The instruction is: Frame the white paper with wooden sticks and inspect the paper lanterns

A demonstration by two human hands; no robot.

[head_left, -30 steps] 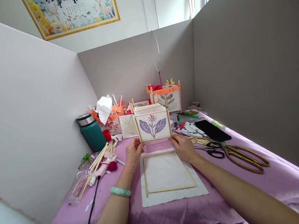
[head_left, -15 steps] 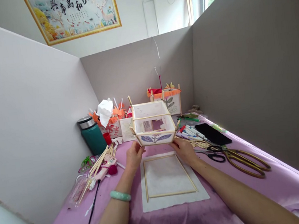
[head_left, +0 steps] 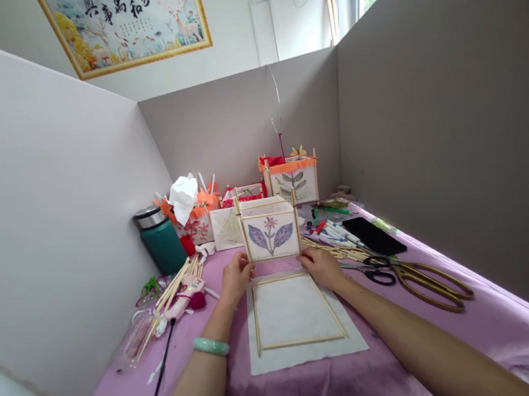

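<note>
A box-shaped paper lantern [head_left: 272, 236] with wooden stick edges stands upright before me, its front panel showing a pink flower and two purple leaves. My left hand [head_left: 236, 276] pinches its lower left corner, fingers partly hidden. At the lower right corner, my right hand [head_left: 322, 268] grips it in the same way. Between my forearms lies a white sheet [head_left: 309, 356] on the cloth. Four-sided and made of thin sticks, a frame [head_left: 303, 341] rests flat on that sheet.
Right of my hands lie gold-handled scissors [head_left: 435, 286], black scissors [head_left: 380, 272], markers [head_left: 337, 232] and a black tablet-like slab [head_left: 374, 235]. On the left are a green flask [head_left: 162, 244], loose sticks [head_left: 178, 286] and a corded pink glue gun [head_left: 180, 300]. Another lantern [head_left: 301, 183] stands behind.
The lantern was tipped, showing its open top and inside. Now it has come down upright, its front panel facing me. Both hands keep hold of its lower corners.
</note>
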